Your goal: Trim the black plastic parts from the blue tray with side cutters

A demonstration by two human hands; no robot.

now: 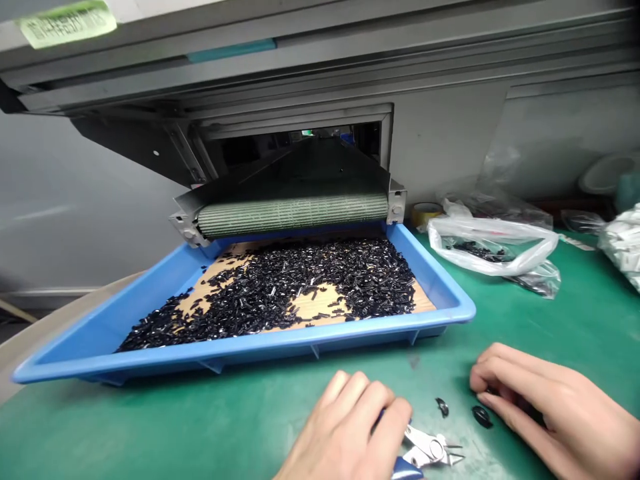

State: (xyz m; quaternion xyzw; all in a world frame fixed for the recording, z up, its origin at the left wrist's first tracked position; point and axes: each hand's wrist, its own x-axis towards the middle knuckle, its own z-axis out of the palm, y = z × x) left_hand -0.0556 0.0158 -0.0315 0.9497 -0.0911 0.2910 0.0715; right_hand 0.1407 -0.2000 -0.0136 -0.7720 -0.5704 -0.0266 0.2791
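My left hand lies over a pair of nippers at the bottom of the head view. Its fingers wrap round the blue handles, and the slim metal jaws point right, slightly apart. To the right, the fingers of my right hand are pinched together low over the table. A bit of something dark shows at their tips, mostly hidden. Between the two hands lie a small curved black part and a larger black part, both on the green table top.
A blue tray lined with cardboard holds a heap of small black parts. Above its back edge ends a green conveyor belt. A clear plastic bag with black parts and a tape roll stand right. A machine frame overhangs.
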